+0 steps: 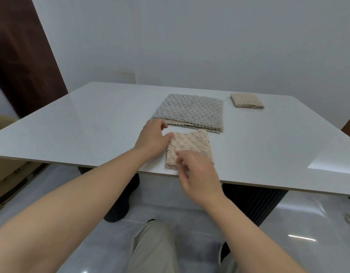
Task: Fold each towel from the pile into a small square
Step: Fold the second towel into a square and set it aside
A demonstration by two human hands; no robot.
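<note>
Looks like the last fold: beige towel (192, 145) touches left hand (153, 139) thumb, fingers loosely spread. Right hand (198, 175) fingers curl over its near corner, pinch unclear. Next likely: flatten, reach pile (190, 113) beyond left fingertips.

A white glossy table (91, 119) with a thin pale edge stands on black ribbed pedestal legs (254, 203) over a shiny light-grey tiled floor (308, 223). Behind it rises a plain pale wall (209, 46), with a dark brown panel (22, 56) running down the left side. Cardboard boxes (5, 174) sit on the floor at the left, partly under the table's edge.
</note>
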